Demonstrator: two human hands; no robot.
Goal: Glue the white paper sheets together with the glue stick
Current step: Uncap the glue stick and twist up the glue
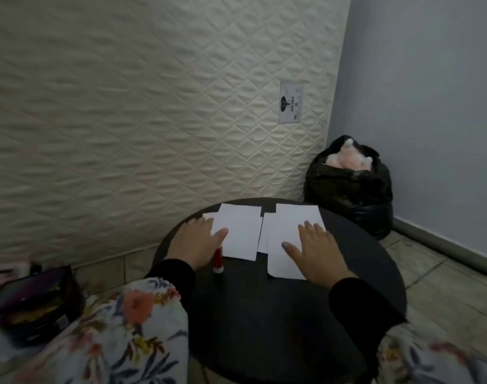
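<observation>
— Head view first: where are the white paper sheets (238, 231)?

— Centre of the frame, on the far half of the round black table (278, 314). One group sits centre-left, another, the right-hand sheets (289, 234), just beside it, with a narrow dark strip of table between their upper parts. Each group looks like more than one sheet, edges peeking out underneath.

— And the glue stick (218, 259)?

— Lying on the table at the lower left corner of the left group, red body, partly tucked under the left hand (195, 239).

— What is that hand doing?

— Flat, fingers straight and spread, thumb resting on the left sheets' edge. It grips nothing.

— The right hand (314, 250)?

— Same: palm down, fingers splayed wide, pressing on the right-hand sheets.

— Anything around them?

— Black sleeves with floral fabric (131, 328) below. A black bag (350, 189) stands right of centre against the bluish wall (430, 92); a quilted mattress (139, 92) fills the upper left. A dark pouch (34, 300) lies at lower left.
</observation>
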